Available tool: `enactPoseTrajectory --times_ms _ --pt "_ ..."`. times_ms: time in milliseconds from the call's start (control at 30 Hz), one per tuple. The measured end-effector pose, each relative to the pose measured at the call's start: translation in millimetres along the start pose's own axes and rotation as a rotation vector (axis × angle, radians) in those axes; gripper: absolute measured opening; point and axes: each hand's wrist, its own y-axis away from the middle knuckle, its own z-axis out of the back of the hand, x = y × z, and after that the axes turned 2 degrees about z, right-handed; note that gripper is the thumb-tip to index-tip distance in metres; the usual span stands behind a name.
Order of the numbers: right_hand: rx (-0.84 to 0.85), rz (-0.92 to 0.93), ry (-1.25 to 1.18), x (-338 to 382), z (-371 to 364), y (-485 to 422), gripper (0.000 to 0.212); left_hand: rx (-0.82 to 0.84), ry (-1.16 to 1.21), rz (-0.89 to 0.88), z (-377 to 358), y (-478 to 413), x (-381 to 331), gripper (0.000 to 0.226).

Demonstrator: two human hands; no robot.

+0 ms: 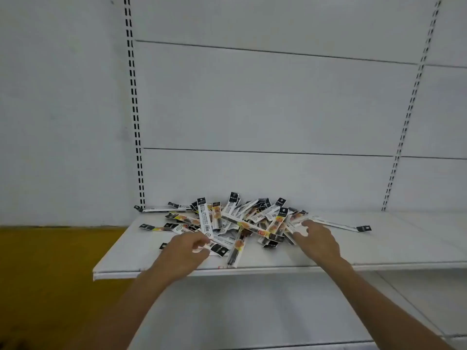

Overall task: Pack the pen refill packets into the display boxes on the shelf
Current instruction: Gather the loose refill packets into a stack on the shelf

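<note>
White shop shelving fills the view: plain white back panels (265,102) rise between two slotted metal uprights (134,97), and a flat white metal shelf (379,248) runs across below them. A yellow surface (50,274) shows at the lower left, beyond the shelf's end.

The long, narrow, black-and-white pen refill packets (242,221) lie in a loose, criss-crossed heap on the left-centre of the shelf, its far side near the back panels. They look tipped out there so they can be sorted by hand. One stray packet (338,224) lies flat just to the right of the heap, and another packet (236,251) points toward the shelf's front lip.

Both arms reach over the front edge to opposite flanks of the heap, a placing that suits gathering it inward. The right hand (319,239) has its fingers spread and fairly straight, with its tips at the right fringe of the packets, and it holds nothing. The left hand (185,251) has curled fingers at the near-left fringe, over a packet with a black end. That spot is blurred, so I cannot tell whether the packet is pinched or only touched.

No display boxes appear anywhere in view, so where the packets must go is unknown from here. Packets at the bottom of the heap are covered, and the print on all of them is too small to read. The forearms hide part of the lower white shelf (278,311), and the frame cuts off the upper shelf's right end.
</note>
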Motion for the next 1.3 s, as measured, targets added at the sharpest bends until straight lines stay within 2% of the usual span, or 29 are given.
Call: enactPoseTrajectory --times_ms 200,300,433,567,700,767,833,900,1067,1233,1300 --pt "0.188 -0.045 0.061 5 -26 -8 0.089 0.106 -0.216 -0.022 -12 -6 36 0.033" --pt "0.204 -0.038 0.113 7 -35 -19 0.096 0.084 -0.213 -0.059 -14 -14 44 0.031" --pt "0.19 -0.008 0.186 10 -49 -38 0.088 0.088 -0.165 -0.088 -14 -32 50 0.034" --pt "0.159 0.02 0.062 11 -61 -69 0.067 0.077 -0.176 -0.1 -16 -55 56 0.04" --pt "0.163 0.0 0.008 15 -65 -99 0.053 -0.033 -0.344 -0.278 -17 -85 67 0.064" --pt "0.163 0.015 0.01 17 -71 -110 0.047 0.006 -0.389 -0.308 -20 -95 69 0.078" --pt "0.155 0.045 0.051 21 -79 -118 0.043 0.117 -0.412 -0.28 -27 -102 69 0.085" --pt "0.146 0.09 0.076 28 -83 -121 0.041 0.158 -0.396 -0.299 -33 -104 70 0.08" --pt "0.183 0.258 0.051 54 -91 -121 0.032 0.02 -0.422 -0.438 -38 -114 68 0.053" --pt "0.235 0.28 -0.178 65 -87 -121 0.033 0.022 -0.478 -0.613 -41 -124 60 0.054" --pt "0.286 0.279 -0.253 68 -87 -123 0.035 0.084 -0.504 -0.665 -45 -130 56 0.067"
